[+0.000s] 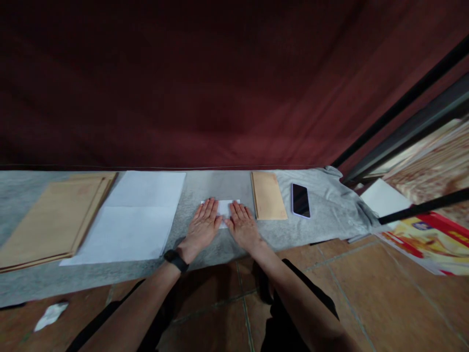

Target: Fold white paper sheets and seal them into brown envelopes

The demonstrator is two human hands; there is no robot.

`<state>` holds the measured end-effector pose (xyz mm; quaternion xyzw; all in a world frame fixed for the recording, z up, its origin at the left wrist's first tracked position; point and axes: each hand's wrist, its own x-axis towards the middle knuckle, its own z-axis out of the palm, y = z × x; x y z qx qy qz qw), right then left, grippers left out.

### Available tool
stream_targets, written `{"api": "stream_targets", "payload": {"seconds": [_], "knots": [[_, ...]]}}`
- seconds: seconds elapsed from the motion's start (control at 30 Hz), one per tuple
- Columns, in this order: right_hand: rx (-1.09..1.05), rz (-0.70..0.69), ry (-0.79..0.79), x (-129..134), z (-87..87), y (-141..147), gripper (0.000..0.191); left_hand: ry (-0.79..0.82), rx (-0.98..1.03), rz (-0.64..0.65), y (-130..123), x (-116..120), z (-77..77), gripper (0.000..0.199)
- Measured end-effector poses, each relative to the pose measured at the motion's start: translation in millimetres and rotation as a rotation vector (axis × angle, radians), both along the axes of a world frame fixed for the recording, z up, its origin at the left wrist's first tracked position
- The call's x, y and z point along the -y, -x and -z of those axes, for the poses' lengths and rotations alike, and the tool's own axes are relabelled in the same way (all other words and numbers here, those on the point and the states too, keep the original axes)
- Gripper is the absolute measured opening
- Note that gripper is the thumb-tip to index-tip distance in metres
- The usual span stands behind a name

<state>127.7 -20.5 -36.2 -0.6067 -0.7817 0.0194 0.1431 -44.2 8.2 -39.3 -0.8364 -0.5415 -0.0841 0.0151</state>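
Observation:
A small white piece of paper (224, 209), apparently folded, lies on the grey cloth in front of me. My left hand (204, 221) rests flat on its left part, fingers stretched out. Flat on the right part is my right hand (243, 222), its fingers also extended. Both hands hide much of the paper. Just right of them lies a small stack of brown envelopes (270, 196). To the left, large white sheets (135, 215) with a crease across the middle lie spread out.
Large brown envelopes (54, 215) are stacked at the far left. A phone (301, 200) lies right of the small envelopes. The grey cloth (330, 210) covers the narrow surface, with a dark red curtain (220, 98) behind. A red and yellow box (428, 239) and black bars stand at right.

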Motion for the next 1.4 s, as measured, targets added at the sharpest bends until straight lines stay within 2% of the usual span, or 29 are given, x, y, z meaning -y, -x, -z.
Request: {"api": "stream_targets", "payload": {"seconds": [0.17,0.5,0.8,1.03,1.13,1.27,1.4], "knots": [[0.036,0.076,-0.065,-0.5,13.1,-2.6,0.064,-0.003,0.001,-0.054,8.1,3.6,3.3,0.067],[0.09,0.114,-0.089,1.4,17.8,-0.6,0.066,-0.033,0.018,-0.094,13.4,10.3,7.0,0.074],[0.074,0.126,-0.079,1.3,18.2,-0.1,0.066,-0.022,0.033,-0.102,14.0,14.2,1.5,0.071],[0.084,0.123,-0.075,1.1,19.5,-0.8,0.064,-0.026,0.051,-0.121,18.0,23.6,1.0,0.061],[0.084,0.119,-0.063,0.4,20.0,-1.6,0.065,-0.047,0.066,-0.043,18.1,34.0,1.4,0.058],[0.081,0.118,-0.046,0.2,20.4,-2.2,0.066,-0.002,0.079,0.194,12.5,48.4,2.2,0.058],[0.082,0.105,-0.05,0.2,21.0,-2.9,0.067,0.061,0.074,0.246,10.0,55.0,-0.6,0.065]]}}
